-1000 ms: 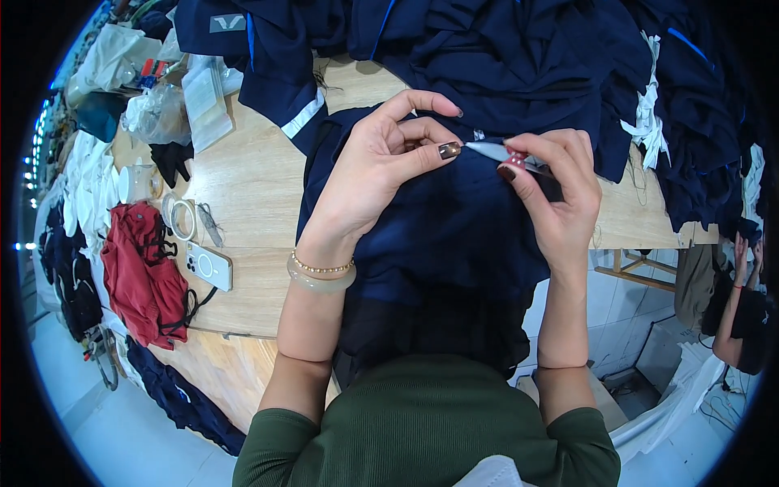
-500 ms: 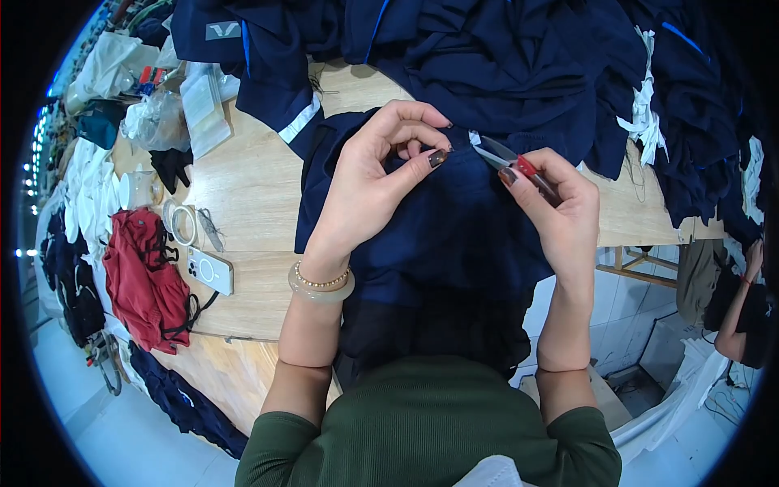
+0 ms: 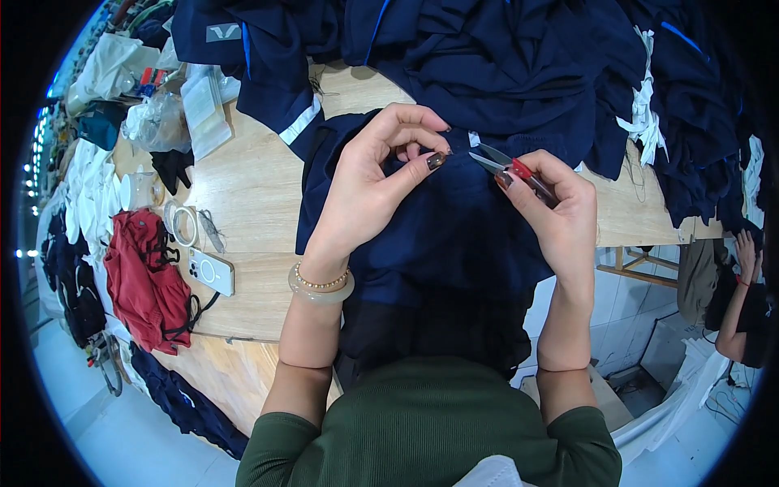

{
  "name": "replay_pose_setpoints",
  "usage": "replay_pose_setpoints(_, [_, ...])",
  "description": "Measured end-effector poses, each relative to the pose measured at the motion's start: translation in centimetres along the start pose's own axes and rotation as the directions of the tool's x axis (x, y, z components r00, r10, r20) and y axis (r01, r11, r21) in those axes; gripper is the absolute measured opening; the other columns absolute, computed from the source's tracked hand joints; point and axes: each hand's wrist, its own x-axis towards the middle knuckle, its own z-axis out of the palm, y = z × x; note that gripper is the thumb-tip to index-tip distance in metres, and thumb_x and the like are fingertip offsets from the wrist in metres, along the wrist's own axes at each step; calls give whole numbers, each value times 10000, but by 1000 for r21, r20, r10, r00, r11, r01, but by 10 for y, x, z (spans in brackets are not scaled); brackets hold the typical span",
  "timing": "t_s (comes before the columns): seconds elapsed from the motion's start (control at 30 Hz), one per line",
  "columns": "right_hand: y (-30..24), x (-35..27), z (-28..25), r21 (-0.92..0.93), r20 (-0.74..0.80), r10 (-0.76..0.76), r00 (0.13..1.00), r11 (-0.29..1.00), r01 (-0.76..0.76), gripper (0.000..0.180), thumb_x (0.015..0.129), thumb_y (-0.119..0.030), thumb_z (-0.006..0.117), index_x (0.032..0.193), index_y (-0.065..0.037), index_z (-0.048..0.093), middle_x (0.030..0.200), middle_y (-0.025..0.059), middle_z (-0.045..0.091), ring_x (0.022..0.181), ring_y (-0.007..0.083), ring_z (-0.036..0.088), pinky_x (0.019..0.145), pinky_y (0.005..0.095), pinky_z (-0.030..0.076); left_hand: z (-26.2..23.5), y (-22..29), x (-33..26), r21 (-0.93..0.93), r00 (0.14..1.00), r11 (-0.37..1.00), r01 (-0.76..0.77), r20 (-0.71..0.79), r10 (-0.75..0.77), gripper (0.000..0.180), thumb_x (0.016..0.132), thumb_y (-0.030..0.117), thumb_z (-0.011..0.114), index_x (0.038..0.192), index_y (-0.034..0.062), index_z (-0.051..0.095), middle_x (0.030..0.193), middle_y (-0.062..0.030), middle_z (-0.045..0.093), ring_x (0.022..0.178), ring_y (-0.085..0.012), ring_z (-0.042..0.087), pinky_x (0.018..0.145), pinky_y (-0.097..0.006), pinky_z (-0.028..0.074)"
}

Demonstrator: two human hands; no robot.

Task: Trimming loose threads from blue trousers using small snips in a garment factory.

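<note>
A navy garment (image 3: 454, 235) lies over the near table edge and hangs down toward my lap. My left hand (image 3: 369, 183) is closed on its upper edge, thumb and fingertips pinching the cloth. In my right hand (image 3: 564, 199) are thread snips (image 3: 523, 170) with a red and dark handle. Their pointed blades lean toward my left fingertips, just below a small white label (image 3: 475, 139). The blades look parted. Whether a thread lies between them is too small to tell.
Heaped navy garments (image 3: 503, 65) cover the far side. At the left are a red garment (image 3: 146, 272), a phone (image 3: 211, 271), a white ring (image 3: 185, 226) and plastic bags (image 3: 158, 122). White cloth strips (image 3: 643, 105) lie right. A co-worker's hand (image 3: 744, 256) shows at the far right.
My right hand and the snips have shifted slightly left, bringing the blade tips nearer my left fingers. My left hand has barely moved. The co-worker's hand at the far right has moved slightly.
</note>
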Motion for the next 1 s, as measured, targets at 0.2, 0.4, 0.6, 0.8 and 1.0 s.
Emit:
replay_pose_setpoints(0.2, [-2, 3, 1, 11, 23, 12, 1000, 1000, -12, 141, 908, -150, 701, 888, -11, 701, 673, -20, 608, 601, 31, 474, 555, 201, 326, -1, 0, 0, 20, 1000, 1000, -1, 21, 0, 289, 872, -60, 606, 1154, 2, 590, 977, -36, 697, 882, -56, 604, 805, -214, 431])
replay_pose_setpoints(0.4, [8, 8, 5, 464, 34, 81, 996, 882, -87, 119, 931, -120, 692, 952, -3, 681, 798, -51, 641, 654, 9, 488, 573, 165, 308, 1, 0, 3, -43, 1000, 999, -21, 13, 22, 280, 878, -56, 609, 1150, 7, 591, 971, -29, 693, 885, -57, 607, 803, -220, 434])
replay_pose_setpoints(0.6, [4, 9, 8, 525, 33, 78, 996, 847, -84, 66, 926, -58, 684, 957, 0, 674, 822, -25, 651, 754, 6, 554, 712, 145, 419, 4, 3, 5, 69, 1000, 998, 4, 24, -6, 254, 886, -43, 596, 1135, 6, 591, 966, -29, 666, 870, -79, 597, 842, -229, 455])
replay_pose_setpoints(0.8, [-3, 18, -2, 419, 48, 47, 998, 906, -63, 99, 923, -85, 698, 919, 12, 680, 839, -10, 669, 792, 22, 590, 759, 164, 452, 7, 6, 6, 128, 995, 992, -22, 98, 9, 194, 910, -61, 562, 1091, -4, 600, 1018, -22, 619, 896, -74, 549, 842, -216, 450])
replay_pose_setpoints(1.0, [-6, 24, -4, 350, 83, 64, 995, 932, -89, 105, 926, -90, 695, 931, 15, 686, 838, -2, 671, 787, 26, 591, 758, 163, 454, 9, 8, 7, 138, 998, 990, -7, 66, -2, 186, 933, -42, 542, 1077, -12, 655, 1017, -8, 630, 886, -71, 541, 845, -201, 442])
